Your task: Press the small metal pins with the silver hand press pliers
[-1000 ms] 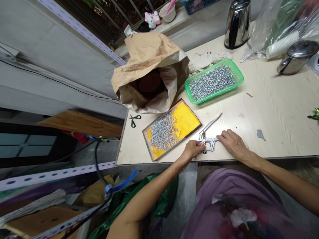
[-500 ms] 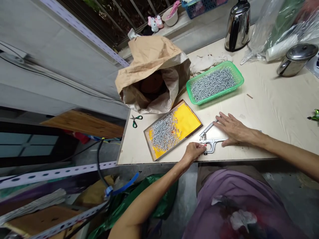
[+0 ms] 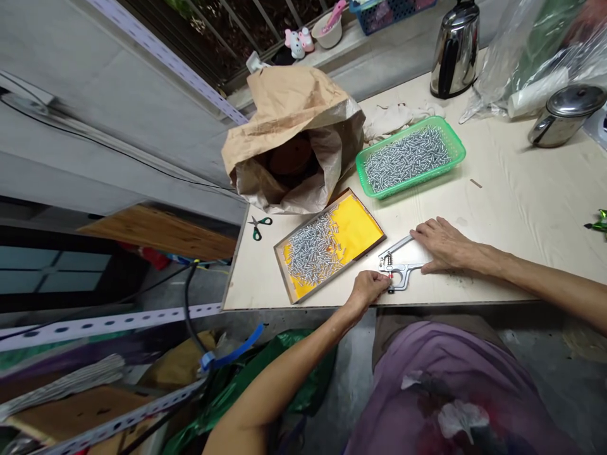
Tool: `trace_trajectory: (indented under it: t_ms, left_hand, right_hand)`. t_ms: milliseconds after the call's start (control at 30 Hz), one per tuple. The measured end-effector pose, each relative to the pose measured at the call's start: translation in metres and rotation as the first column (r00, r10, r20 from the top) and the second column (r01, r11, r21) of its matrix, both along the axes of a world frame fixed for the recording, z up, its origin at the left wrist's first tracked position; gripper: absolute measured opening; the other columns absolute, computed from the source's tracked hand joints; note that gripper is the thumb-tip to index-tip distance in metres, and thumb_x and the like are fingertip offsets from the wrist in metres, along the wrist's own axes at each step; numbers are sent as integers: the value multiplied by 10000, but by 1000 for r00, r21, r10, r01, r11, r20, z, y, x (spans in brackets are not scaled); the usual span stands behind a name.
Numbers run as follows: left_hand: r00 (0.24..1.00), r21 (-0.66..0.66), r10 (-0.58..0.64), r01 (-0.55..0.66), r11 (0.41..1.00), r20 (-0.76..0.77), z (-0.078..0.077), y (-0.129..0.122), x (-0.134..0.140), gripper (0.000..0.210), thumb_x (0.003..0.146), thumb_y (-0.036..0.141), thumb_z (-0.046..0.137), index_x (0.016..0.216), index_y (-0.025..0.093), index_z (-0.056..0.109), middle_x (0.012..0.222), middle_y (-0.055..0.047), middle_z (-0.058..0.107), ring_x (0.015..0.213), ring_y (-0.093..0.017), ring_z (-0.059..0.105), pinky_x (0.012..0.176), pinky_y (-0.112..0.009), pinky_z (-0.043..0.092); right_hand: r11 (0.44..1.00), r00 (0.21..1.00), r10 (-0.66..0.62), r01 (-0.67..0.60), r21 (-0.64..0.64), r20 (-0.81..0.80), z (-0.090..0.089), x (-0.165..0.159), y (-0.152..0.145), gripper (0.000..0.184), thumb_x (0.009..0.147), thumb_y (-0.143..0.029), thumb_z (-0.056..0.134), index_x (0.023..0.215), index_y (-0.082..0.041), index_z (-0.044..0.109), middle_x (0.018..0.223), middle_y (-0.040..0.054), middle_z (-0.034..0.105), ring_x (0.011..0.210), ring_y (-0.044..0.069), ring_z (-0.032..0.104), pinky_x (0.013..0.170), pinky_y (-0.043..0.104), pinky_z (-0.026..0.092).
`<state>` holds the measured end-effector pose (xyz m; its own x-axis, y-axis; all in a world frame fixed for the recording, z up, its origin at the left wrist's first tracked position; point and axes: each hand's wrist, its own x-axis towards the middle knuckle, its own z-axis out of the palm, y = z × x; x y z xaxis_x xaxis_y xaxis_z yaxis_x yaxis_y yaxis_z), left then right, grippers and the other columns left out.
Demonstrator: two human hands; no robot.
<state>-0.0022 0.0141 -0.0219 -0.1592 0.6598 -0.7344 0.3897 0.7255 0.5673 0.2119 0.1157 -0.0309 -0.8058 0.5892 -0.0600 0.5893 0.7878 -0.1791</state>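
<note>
A pair of silver snap-fastener pliers (image 3: 402,273) lies near the table's front edge, its handles spread apart and its jaw with a spring and a red part facing left. My right hand (image 3: 439,243) grips it, fingers over the upper handle's end and thumb against the lower handle. At the jaw, my left hand (image 3: 367,289) is closed in a pinch; whatever is between its fingertips is too small to make out. Just left of the pliers, a shallow tray (image 3: 353,221) with a yellow bottom holds many small silver metal pieces (image 3: 313,249).
Behind the tray stands an open brown paper sack (image 3: 289,101). A green basket (image 3: 412,182) full of similar metal pieces sits to its right. Green-handled scissors (image 3: 257,229) lie at the left edge. A steel kettle (image 3: 455,54) and a lidded steel pot (image 3: 564,117) stand farther back.
The fingers of my right hand have drawn in from a flatter spread and bent around the pliers' handles. My left hand stays at the jaw.
</note>
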Motion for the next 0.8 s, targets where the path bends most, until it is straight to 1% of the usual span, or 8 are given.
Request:
trace_trajectory:
  t_ms: [167, 300, 367, 433, 533, 600, 700, 800]
  left_hand:
    - [999, -34, -13, 12, 999, -35, 5, 1, 2, 180, 785, 268, 629, 675, 128, 605, 467, 70, 470, 386, -50, 360, 416, -195, 272]
    - [947, 70, -183, 207, 976, -263, 9, -8, 3, 181, 839, 292, 613, 749, 137, 637, 605, 7, 586, 530, -109, 532, 506, -217, 396]
    - [833, 244, -250, 409, 879, -494, 8, -11, 8, 148, 858, 294, 612, 877, 154, 656, 790, -44, 659, 766, -174, 629, 633, -257, 477]
    - [696, 355, -279, 619, 701, -661, 5, -9, 17, 238, 866, 299, 622, 1068, 172, 622, 1013, -90, 667, 984, -226, 620, 766, -319, 517]
    - [547, 375, -379, 817, 439, -747, -5, 8, 31, 515, 843, 325, 668, 1291, 156, 479, 1291, -158, 570, 1199, -284, 533, 950, -422, 494]
    - [489, 376, -451, 869, 321, -746, -11, 24, 34, 661, 833, 349, 682, 1380, 148, 372, 1389, -178, 498, 1271, -304, 480, 1025, -457, 448]
    - [441, 361, -534, 898, 253, -721, -18, 39, 31, 763, 835, 367, 677, 1443, 164, 261, 1375, -172, 506, 1213, -302, 519, 1022, -471, 442]
    - [424, 338, -553, 905, 256, -717, -18, 44, 28, 798, 829, 380, 682, 1453, 161, 236, 1311, -162, 537, 1147, -301, 541, 995, -479, 448]
  right_hand:
    - [1000, 999, -23, 23, 0, 42, 4, -1, -8, 670, 696, -523, 757, 1171, -85, 580, 1115, 171, 605, 1028, 324, 502, 930, 467, 327]
    - [999, 999, -31, 30, 22, 17, 10, -1, -15, 469, 739, -436, 757, 1053, -118, 615, 1038, 140, 617, 961, 285, 512, 889, 417, 342]
    - [999, 999, -35, 35, 10, 12, 13, -2, -19, 408, 748, -396, 762, 1012, -119, 619, 1013, 137, 615, 945, 271, 515, 857, 386, 362]
    - [998, 998, -55, 56, -15, 27, 15, -3, -21, 402, 746, -365, 772, 1015, -109, 617, 1015, 143, 611, 945, 269, 517, 816, 363, 389]
    - [995, 995, -87, 89, -40, 40, 16, -5, -24, 426, 761, -360, 758, 1064, -104, 605, 1037, 152, 607, 952, 275, 520, 773, 360, 426]
    - [995, 996, -85, 87, -59, 32, 15, -3, -25, 467, 764, -375, 749, 1110, -104, 589, 1059, 157, 605, 970, 285, 521, 791, 377, 444]
    - [993, 997, -82, 83, -84, 10, 14, 6, -25, 622, 711, -362, 783, 1220, -105, 535, 1160, 169, 586, 1043, 305, 517, 855, 402, 456]
    - [989, 993, -115, 116, -93, 13, 15, 13, -24, 699, 689, -362, 795, 1260, -84, 505, 1199, 186, 575, 1068, 316, 517, 881, 406, 458]
